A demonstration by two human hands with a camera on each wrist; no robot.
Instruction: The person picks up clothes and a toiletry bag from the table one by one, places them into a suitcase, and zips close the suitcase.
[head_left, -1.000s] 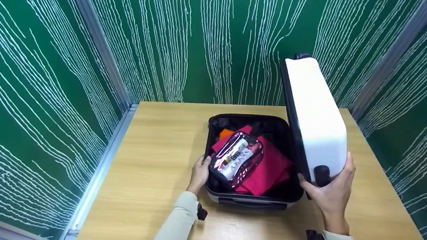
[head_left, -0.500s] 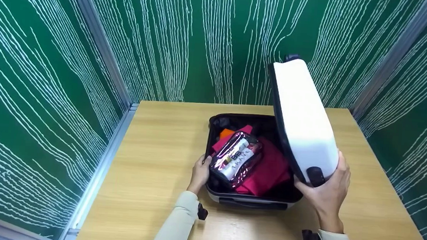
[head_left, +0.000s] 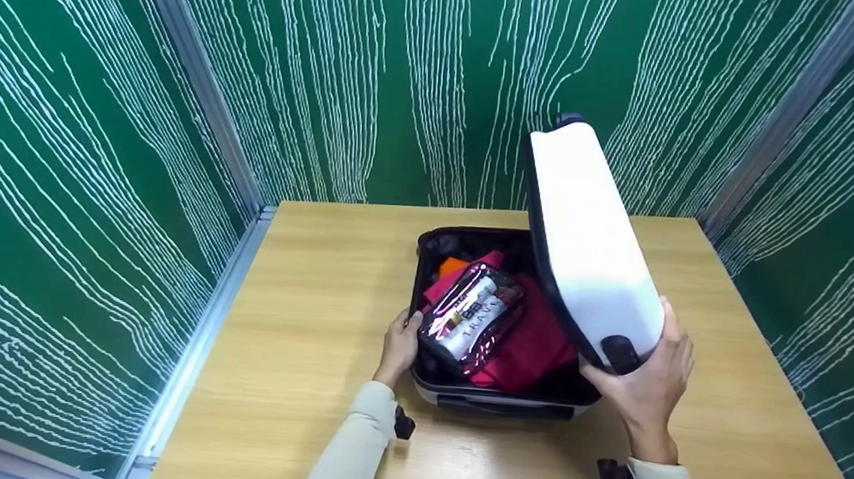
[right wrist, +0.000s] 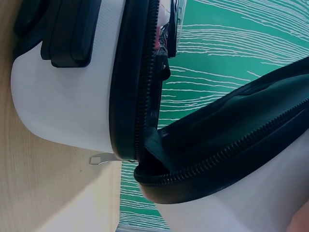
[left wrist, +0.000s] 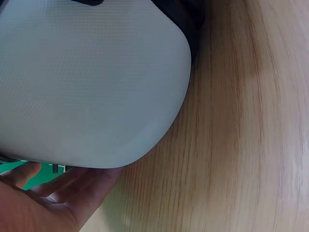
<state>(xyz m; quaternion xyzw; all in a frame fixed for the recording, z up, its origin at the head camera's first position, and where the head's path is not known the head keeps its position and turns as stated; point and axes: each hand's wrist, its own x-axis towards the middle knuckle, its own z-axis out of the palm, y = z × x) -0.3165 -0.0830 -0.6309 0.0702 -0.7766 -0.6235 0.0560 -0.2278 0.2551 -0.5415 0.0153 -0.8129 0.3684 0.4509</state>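
Observation:
An unzipped white suitcase (head_left: 431, 397) with black trim lies on the table, its white lid (head_left: 593, 228) tilted up over the right part of the base. My right hand (head_left: 646, 390) grips the lid's near corner, beside a black foot (head_left: 620, 354). At the base's left rim is my left hand (head_left: 399, 346), thumb over the edge; in the left wrist view its fingers (left wrist: 91, 191) lie against the outer wall. A clear toiletry pouch (head_left: 474, 318) marked "TRAVEL", with a white tube inside, rests on red cloth (head_left: 528, 352). The lid hides the right side of the contents.
Orange cloth (head_left: 451, 267) shows at the base's far left corner. A black carry handle (head_left: 505, 408) is on the near side, and a metal zipper pull (right wrist: 102, 158) hangs at the corner. Green panels (head_left: 423, 81) with white lines surround the wooden table (head_left: 317, 299).
My right hand has moved left with the lid, which leans further over the base and covers more of the red cloth. My left hand and the pouch have stayed in place.

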